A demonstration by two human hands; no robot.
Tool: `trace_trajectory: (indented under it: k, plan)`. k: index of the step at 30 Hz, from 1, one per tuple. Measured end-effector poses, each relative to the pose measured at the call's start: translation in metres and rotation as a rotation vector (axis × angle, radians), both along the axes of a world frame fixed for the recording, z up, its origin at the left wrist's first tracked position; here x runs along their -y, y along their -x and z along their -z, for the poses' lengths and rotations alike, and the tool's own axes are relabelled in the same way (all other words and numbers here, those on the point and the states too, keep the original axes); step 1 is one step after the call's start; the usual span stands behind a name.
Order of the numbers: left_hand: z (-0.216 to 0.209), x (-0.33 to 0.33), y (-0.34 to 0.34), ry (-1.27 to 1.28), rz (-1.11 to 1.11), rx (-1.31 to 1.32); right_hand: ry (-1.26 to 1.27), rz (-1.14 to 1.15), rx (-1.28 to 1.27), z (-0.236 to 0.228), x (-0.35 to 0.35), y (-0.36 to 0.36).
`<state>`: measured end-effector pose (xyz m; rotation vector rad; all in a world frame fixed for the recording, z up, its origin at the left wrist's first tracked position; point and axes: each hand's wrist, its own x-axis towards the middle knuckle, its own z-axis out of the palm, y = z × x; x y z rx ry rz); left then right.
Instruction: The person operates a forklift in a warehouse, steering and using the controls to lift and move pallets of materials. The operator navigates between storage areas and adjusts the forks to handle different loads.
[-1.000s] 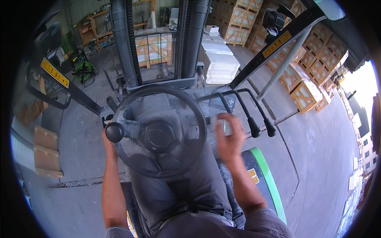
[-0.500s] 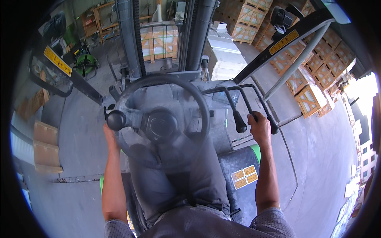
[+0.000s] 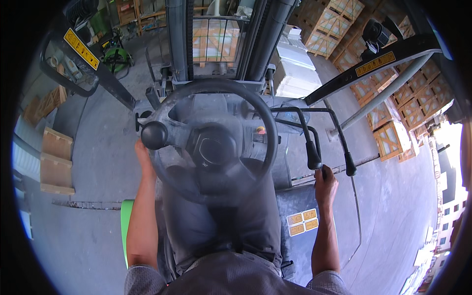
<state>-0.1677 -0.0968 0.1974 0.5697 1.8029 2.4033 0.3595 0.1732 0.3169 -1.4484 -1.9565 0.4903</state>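
Observation:
I sit at a forklift's steering wheel (image 3: 269,118), with a round black spinner knob (image 3: 154,135) on its left side. My left hand (image 3: 143,156) is at the wheel's left rim, just below that knob. Its fingers are hidden, so its grip does not show. My right hand (image 3: 326,188) is closed on the middle one of three control levers. That lever's end is mostly covered by my fingers, and it sits nearer to me than its neighbours. The left lever's black knob (image 3: 312,155) is right beside my fingers; the right lever's knob (image 3: 350,164) stands apart.
Ahead rises the mast (image 3: 178,44), with a wooden crate (image 3: 202,42) behind it. White stacked slabs (image 3: 295,73) stand right of the mast. Stacked crates (image 3: 388,140) line the right side. A wooden pallet-like piece (image 3: 56,162) and a green machine (image 3: 116,60) are on the left.
My right hand has drawn the middle lever back toward me, relative to the other levers. My left hand stays at the wheel's left side. The whole view has shifted slightly.

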Motion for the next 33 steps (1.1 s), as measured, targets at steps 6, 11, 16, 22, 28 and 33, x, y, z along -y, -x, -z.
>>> trace_trajectory:
  k: [6, 11, 16, 22, 28, 33]
  plan:
    - [-0.008, -0.001, -0.010, 0.082, -0.051, -0.196, 0.003, 0.012, -0.004, 0.006, 0.001, -0.003]
    - [-0.019, -0.002, -0.017, -0.052, 0.038, 0.059, 0.057, 0.061, -0.024, 0.015, 0.003, 0.001]
    - [-0.008, -0.006, -0.011, 0.034, -0.046, 0.127, 0.016, 0.041, -0.030, 0.024, 0.003, 0.007]
    - [-0.006, -0.008, -0.013, -0.073, -0.029, 0.131, 0.006, 0.009, -0.041, 0.027, 0.003, 0.011]
    - [-0.022, 0.001, -0.046, 0.072, -0.001, 0.097, -0.193, -0.019, -0.068, -0.009, -0.003, 0.028]
    - [-0.015, -0.004, -0.049, 0.118, -0.040, 0.071, -0.629, 0.010, -0.101, -0.055, 0.008, 0.057]
